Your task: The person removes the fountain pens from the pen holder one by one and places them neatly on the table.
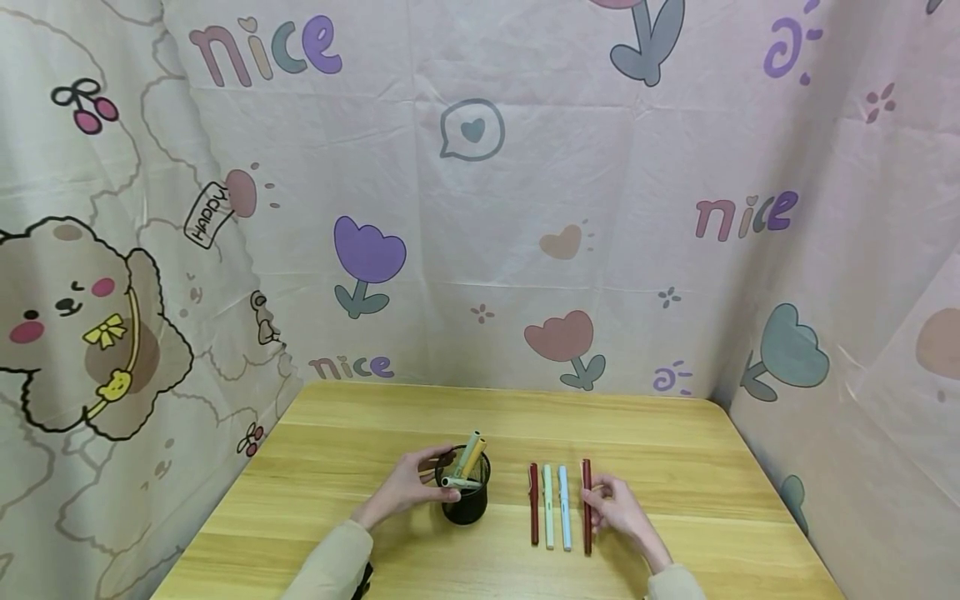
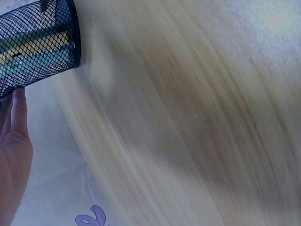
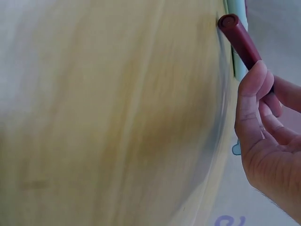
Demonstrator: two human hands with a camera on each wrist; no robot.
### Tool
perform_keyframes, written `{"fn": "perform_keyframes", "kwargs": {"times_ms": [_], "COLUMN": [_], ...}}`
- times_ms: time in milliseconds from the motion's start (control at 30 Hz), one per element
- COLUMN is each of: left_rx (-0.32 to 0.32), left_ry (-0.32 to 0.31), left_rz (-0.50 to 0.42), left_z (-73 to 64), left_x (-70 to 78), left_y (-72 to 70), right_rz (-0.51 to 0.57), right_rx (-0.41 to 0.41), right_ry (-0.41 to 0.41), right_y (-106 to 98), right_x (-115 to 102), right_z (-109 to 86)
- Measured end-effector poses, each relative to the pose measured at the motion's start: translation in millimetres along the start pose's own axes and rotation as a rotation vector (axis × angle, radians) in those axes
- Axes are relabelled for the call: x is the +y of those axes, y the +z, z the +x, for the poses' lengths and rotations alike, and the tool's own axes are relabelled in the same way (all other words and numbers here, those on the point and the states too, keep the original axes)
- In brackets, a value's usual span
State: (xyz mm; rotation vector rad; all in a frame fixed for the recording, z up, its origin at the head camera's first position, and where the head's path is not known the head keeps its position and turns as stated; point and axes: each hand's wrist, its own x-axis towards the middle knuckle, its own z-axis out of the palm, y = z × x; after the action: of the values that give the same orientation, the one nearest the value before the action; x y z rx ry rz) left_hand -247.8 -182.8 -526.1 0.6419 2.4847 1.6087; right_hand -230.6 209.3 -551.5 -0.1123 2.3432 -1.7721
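Note:
A black mesh pen holder stands on the table left of centre with several pens in it, one leaning across the rim. My left hand grips it from the left, thumb in front and fingers behind. On the right, my right hand pinches a dark red pen; its round end points away from the fingers in the right wrist view. Just left of it lie another dark red pen, a pale green pen and a light blue pen, side by side.
The wooden table has its far edge against a printed curtain. Curtain also hangs along the left and right sides.

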Motion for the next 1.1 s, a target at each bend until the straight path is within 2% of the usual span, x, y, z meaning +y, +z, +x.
{"fn": "perform_keyframes", "kwargs": {"times_ms": [233,467,767,1100], "left_rx": [0.007,0.009,0.003,0.008], "left_ry": [0.031,0.034,0.026,0.018], "left_rz": [0.032,0.062,0.032,0.038], "left_z": [0.2,0.5,0.3,0.1], "left_x": [-0.8,-0.5,0.0,-0.2], "left_y": [0.1,0.1,0.2,0.2], "right_rz": [-0.008,-0.095,-0.160,-0.162], "right_rx": [-0.004,0.008,0.075,0.096], "right_ry": [0.038,0.045,0.080,0.091], "right_y": [1.4,3.7,6.9,9.1], "right_x": [2.6,3.1,3.4,2.1], "right_z": [2.0,5.4,9.1,9.4]}}
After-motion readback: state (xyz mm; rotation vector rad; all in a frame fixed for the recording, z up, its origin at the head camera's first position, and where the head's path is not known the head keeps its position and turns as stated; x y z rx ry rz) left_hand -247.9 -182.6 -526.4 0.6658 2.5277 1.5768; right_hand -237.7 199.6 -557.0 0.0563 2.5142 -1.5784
